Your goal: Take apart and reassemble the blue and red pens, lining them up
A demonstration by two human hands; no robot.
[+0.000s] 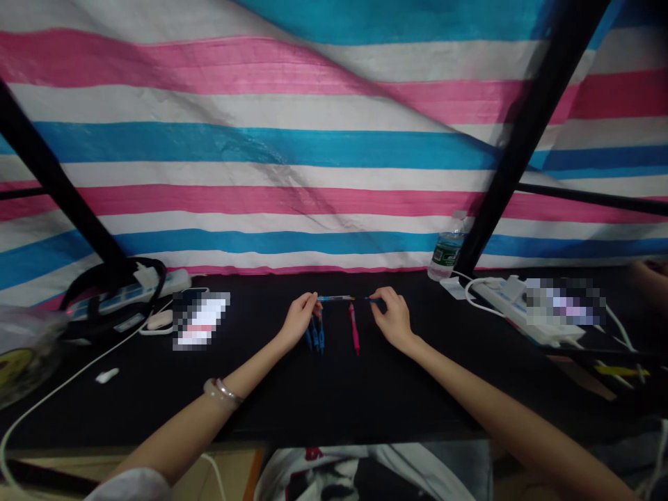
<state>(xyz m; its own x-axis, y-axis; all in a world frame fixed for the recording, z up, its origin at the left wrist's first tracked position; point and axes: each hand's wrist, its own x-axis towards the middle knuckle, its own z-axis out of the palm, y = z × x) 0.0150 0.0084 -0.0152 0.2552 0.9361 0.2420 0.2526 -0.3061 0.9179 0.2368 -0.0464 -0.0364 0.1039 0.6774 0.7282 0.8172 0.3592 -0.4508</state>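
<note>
My left hand [301,316] is closed in a pinch on the left end of a blue pen [337,298] with a see-through barrel, held level above the black table. Pinched in the fingertips of my right hand [392,316] is a small dark blue pen part [372,300], in line with the pen's thin tip; whether the two touch is too small to tell. Several blue pens [320,337] lie side by side just below my left hand, partly hidden by it. Between my hands, a pink pen [355,332] lies pointing away from me.
A water bottle [447,249] stands at the back right, near a power strip [537,316] with cables. At left are headphones [70,296], another power strip [177,280], a blurred-out phone [203,320] and a white earbud [107,376]. Another person's hand [650,278] shows at far right.
</note>
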